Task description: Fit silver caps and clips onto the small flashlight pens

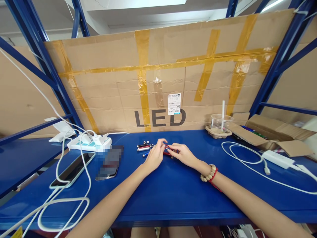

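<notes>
Both hands are meeting over the blue metal worktop (173,195), where the left hand (155,156) and the right hand (182,154) are pinching a small slim red pen-like cylinder (167,152) between their fingertips, each grip closing on one end of it. The red piece is lying roughly level, just above the worktop, with its long axis running left to right between the two hands; which end is the tip cannot be told, as the fingers are covering both. It is looking light, rigid and smooth, so probably slippery, and best pinched near its ends as both hands are doing. Just to the left, a few short silver and dark metal cylinders (143,147) are resting on the worktop, also pointing left to right.
</notes>
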Motion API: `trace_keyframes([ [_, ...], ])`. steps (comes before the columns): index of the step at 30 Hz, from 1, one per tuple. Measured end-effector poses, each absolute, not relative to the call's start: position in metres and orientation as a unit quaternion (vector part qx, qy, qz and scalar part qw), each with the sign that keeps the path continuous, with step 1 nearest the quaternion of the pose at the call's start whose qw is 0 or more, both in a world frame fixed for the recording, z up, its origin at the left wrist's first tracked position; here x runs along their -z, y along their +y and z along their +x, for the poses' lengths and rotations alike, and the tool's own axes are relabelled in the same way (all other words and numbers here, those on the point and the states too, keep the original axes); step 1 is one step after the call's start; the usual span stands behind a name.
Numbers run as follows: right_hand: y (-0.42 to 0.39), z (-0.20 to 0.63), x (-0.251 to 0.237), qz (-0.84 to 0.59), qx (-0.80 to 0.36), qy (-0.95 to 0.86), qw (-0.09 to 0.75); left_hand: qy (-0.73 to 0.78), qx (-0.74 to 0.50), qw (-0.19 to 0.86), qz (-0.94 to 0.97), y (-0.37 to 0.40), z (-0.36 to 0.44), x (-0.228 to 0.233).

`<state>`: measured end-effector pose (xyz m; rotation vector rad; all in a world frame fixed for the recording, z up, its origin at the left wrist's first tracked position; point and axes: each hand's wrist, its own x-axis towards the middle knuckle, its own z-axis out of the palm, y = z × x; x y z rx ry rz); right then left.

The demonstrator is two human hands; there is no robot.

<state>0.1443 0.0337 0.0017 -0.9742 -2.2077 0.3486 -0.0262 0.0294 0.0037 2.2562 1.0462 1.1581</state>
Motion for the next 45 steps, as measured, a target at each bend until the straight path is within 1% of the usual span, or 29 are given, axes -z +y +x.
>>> trace_keyframes([
  [8, 0.0302, 0.1461, -0.0065, -0.373, -0.071, -0.859, 0.344, 0.369, -0.418, 0.207, 0.803, 0.0284, -0.0253, -0.0053],
  [14, 0.0299, 0.1475, -0.0071, -0.37, -0.044, -0.865, 0.337, 0.371, -0.414, 0.193, 0.809, 0.0282, -0.0257, -0.0057],
  [22, 0.0246, 0.145, -0.0109, -0.378, -0.052, -0.862, 0.333, 0.371, -0.413, 0.181, 0.812, 0.0267, -0.0256, -0.0068],
  [33, 0.0271, 0.1427, -0.0051, -0.357, -0.106, -0.865, 0.337, 0.356, -0.409, 0.187, 0.819, 0.0225, -0.0239, -0.0111],
  [42, 0.0276, 0.1447, -0.0047, -0.355, -0.075, -0.874, 0.324, 0.348, -0.4, 0.202, 0.823, 0.0236, -0.0255, -0.0089],
  [45, 0.0294, 0.1442, -0.005, -0.36, -0.068, -0.865, 0.342, 0.351, -0.408, 0.214, 0.816, 0.0245, -0.0237, -0.0078],
])
